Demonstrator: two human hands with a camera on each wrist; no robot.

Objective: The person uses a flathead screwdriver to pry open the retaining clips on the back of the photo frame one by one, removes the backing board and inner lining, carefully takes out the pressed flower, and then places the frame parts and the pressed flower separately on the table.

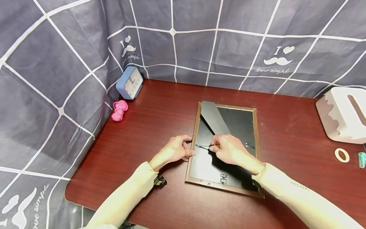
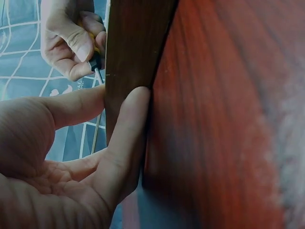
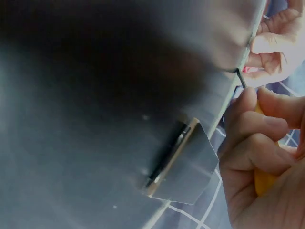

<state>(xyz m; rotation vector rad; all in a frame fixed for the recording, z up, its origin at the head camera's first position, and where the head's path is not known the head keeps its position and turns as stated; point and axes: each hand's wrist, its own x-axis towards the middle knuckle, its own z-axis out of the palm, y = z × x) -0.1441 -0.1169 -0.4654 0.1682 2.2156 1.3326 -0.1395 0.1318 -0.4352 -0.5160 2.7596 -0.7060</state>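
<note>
A picture frame (image 1: pixel 195 127) with a brown rim lies face down, its black backing board (image 1: pixel 201 167) upward. A grey stand leg (image 1: pixel 212 117) slants across the board, and small metal hangers (image 1: pixel 223 178) are fixed to it. My left hand (image 1: pixel 175 149) holds the frame's left edge, thumb and fingertips against the rim (image 2: pixel 126 57). In my right hand (image 1: pixel 230 149) is a screwdriver (image 3: pixel 263 183) with a yellow and black handle, gripped by curled fingers. Its thin shaft points left, the tip at the seam of board and rim near my left fingers.
Back left on the red-brown table stand a blue clock (image 1: pixel 130 83) and pink yarn (image 1: pixel 118 110). At the right are a white tissue box (image 1: pixel 340 114), a roll of tape (image 1: pixel 342 155) and a teal item (image 1: pixel 362 159). A grey checked curtain (image 1: pixel 194 47) hangs behind.
</note>
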